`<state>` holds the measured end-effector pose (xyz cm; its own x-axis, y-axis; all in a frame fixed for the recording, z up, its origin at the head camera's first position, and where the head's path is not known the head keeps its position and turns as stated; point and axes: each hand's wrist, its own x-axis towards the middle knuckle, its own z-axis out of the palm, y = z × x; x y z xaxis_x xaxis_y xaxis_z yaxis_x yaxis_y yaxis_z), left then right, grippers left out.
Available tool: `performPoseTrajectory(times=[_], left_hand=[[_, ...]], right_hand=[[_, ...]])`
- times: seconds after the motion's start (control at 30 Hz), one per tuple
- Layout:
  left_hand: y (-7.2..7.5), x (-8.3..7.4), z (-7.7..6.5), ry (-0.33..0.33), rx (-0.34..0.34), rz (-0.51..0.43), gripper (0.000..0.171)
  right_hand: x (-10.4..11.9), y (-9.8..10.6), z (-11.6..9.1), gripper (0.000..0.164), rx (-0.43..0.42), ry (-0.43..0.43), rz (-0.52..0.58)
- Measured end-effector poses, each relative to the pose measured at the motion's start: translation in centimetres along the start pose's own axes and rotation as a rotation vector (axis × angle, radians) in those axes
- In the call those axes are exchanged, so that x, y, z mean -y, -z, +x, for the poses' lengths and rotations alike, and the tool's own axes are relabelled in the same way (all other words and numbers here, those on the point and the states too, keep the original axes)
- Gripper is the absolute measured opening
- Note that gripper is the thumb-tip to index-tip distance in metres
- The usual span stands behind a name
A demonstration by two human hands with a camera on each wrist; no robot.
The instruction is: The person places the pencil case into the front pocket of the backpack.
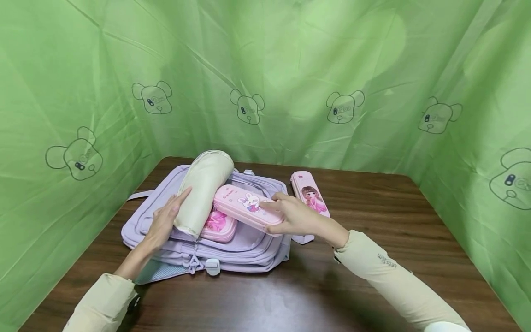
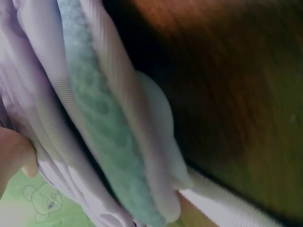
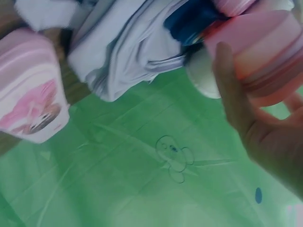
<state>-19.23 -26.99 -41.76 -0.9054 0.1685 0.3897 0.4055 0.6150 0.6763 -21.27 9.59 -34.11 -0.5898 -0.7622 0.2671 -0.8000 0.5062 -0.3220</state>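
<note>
A lilac backpack [image 1: 257,258] lies on the table. Its cream-lined flap [image 1: 205,184] bulges up in a roll, zipper along the edge. My left hand [image 1: 163,221] rests along the flap's left side, fingers fairly straight; in the left wrist view only part of the hand [image 2: 14,153] shows against lilac fabric. My right hand [image 1: 296,214] grips a pink pencil case with a white bunny [image 1: 249,205] by its right end, thumb on the near side. The case slants over the backpack's pocket. Beneath it sits another pink pencil case [image 1: 220,226], partly hidden by the flap.
A third pink pencil case with a doll picture [image 1: 313,198] lies on the table right of the backpack. Backpack straps [image 1: 157,272] stick out at the near left. Green printed curtain [image 1: 290,60] surrounds the brown wooden table [image 1: 386,240].
</note>
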Motion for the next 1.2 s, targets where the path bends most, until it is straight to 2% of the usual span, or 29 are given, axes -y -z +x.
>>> performPoseTrajectory(times=[0.27, 0.4, 0.53, 0.63, 0.7, 0.8, 0.9, 1.03, 1.2], left_hand=[[0.3, 0.6, -0.5, -0.030, -0.055, -0.074, 0.052], [0.5, 0.8, -0.8, -0.066, -0.073, -0.151, 0.052], [0.8, 0.6, -0.7, -0.115, -0.058, -0.216, 0.051], [0.8, 0.4, -0.5, -0.144, -0.055, -0.237, 0.051], [0.7, 0.4, -0.5, -0.153, -0.056, -0.249, 0.051], [0.5, 0.4, -0.4, -0.163, -0.055, -0.266, 0.051], [0.6, 0.5, -0.6, -0.153, -0.041, -0.310, 0.050], [0.8, 0.8, -0.8, -0.133, -0.012, -0.384, 0.050], [0.8, 0.9, -0.5, -0.133, -0.002, -0.391, 0.051]], right_hand=[[-0.3, -0.6, 0.1, 0.062, 0.071, 0.017, 0.108], [0.5, -0.6, 0.2, 0.063, 0.090, 0.045, 0.082], [1.3, -0.1, 0.7, 0.063, 0.076, 0.067, 0.044], [1.1, -0.1, 1.0, 0.062, 0.049, 0.094, 0.113], [0.6, -0.5, 1.0, 0.061, 0.028, 0.098, 0.197], [-0.4, -1.7, 0.8, 0.060, 0.024, 0.078, 0.299], [-0.9, -3.0, 0.6, 0.059, 0.031, 0.056, 0.343], [-0.4, -3.8, 0.8, 0.061, 0.021, 0.095, 0.312], [0.3, -3.3, 1.5, 0.061, -0.010, 0.173, 0.253]])
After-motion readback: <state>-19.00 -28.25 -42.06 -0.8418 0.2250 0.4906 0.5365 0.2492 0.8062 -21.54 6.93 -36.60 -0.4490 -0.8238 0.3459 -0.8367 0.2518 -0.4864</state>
